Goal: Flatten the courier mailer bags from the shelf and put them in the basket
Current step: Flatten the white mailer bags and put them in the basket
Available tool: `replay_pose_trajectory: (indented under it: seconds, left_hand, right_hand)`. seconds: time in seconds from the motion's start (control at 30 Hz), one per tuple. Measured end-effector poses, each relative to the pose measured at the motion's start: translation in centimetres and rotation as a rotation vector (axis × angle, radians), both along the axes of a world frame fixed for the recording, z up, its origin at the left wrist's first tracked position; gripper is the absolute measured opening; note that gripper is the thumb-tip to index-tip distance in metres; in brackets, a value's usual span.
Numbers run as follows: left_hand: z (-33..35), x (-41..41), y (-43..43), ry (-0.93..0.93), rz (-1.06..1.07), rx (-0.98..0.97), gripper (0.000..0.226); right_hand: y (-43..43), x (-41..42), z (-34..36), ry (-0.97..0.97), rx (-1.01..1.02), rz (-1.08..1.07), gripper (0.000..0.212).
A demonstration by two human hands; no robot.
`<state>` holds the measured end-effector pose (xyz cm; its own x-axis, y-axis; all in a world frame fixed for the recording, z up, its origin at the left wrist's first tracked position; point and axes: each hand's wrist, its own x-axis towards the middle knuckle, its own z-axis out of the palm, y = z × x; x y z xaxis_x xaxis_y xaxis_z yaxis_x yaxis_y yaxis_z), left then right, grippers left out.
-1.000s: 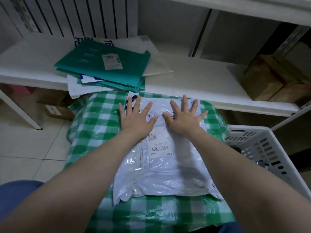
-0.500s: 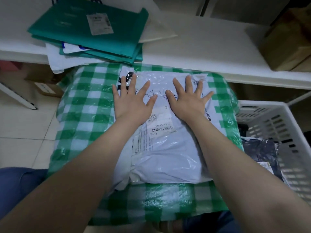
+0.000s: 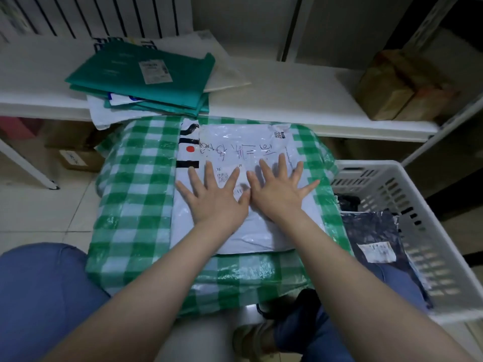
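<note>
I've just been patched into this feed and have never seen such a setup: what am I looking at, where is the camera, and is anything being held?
There is no machine here. A person works with bare hands, and the single picture comes from a camera worn on the head, looking forward and down. The left hand and right hand lie flat, fingers spread, pressing on a white mailer bag that lies on a green checked cover. Nothing is gripped. Behind it, a white shelf carries a stack of teal mailer bags and brown boxes. On the person's right stands a white basket with a dark mailer bag inside.
</note>
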<state>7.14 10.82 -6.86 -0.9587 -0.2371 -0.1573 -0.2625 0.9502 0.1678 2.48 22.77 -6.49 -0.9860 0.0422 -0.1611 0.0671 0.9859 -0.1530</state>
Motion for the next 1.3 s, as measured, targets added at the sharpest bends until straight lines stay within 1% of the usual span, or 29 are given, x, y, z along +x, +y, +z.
replay_pose_trajectory:
  seconds: [0.07,0.2,0.4,0.53,0.6,0.67,0.73,0.8,0.87,0.97,1.03,1.13,1.3]
  left_hand:
    - [-0.8,0.5,0.0,-0.01,-0.001,0.006,0.065]
    - [-2.3,1.2,0.0,0.01,-0.007,-0.028,0.067]
    - [-2.8,1.3,0.0,0.044,0.002,-0.048,0.066]
    - [-2.7,1.2,0.1,0.022,-0.006,-0.046,0.067]
    - [-2.3,1.4,0.0,-0.011,-0.017,-0.047,0.068]
    - [-1.6,0.9,-0.4,-0.002,-0.015,-0.042,0.07]
    - [-0.5,-1.0,-1.2,0.059,-0.015,-0.052,0.071]
    - [0.1,-3.6,-2.0,0.094,-0.023,-0.056,0.069]
    - [0.2,-6.2,-2.3,0.117,-0.054,-0.055,0.068]
    - [-1.1,-8.6,-2.9,0.099,-0.067,-0.061,0.068]
    - [-2.3,-9.0,-3.1,0.101,-0.06,-0.071,0.067]
    - [-3.3,-9.1,-3.1,0.131,-0.051,-0.072,0.066]
    - [-3.7,-9.4,-3.1,0.102,-0.035,-0.097,0.068]
  right_hand:
    - [0.7,1.3,-1.1,-0.012,0.001,0.019,0.062]
    - [1.8,2.2,-2.7,0.047,0.037,0.059,0.066]
    - [1.7,2.0,-3.1,0.062,0.065,0.054,0.067]
    - [1.7,2.0,-3.0,0.044,0.068,0.055,0.066]
    - [1.7,2.1,-2.8,0.022,0.057,0.051,0.065]
    - [1.4,1.9,-2.2,0.062,-0.005,0.007,0.064]
    - [1.0,0.5,-1.1,0.156,-0.063,-0.056,0.061]
    - [0.4,-1.8,-0.2,0.187,-0.065,-0.037,0.061]
    - [0.2,-4.4,0.2,0.186,-0.075,0.024,0.063]
    - [0.3,-7.7,-0.9,0.141,-0.076,0.065,0.066]
    - [0.4,-8.3,-2.2,0.109,-0.04,0.061,0.066]
    - [0.5,-8.6,-3.2,0.114,0.008,0.054,0.066]
    - [0.4,-9.0,-3.8,0.101,0.047,0.054,0.067]
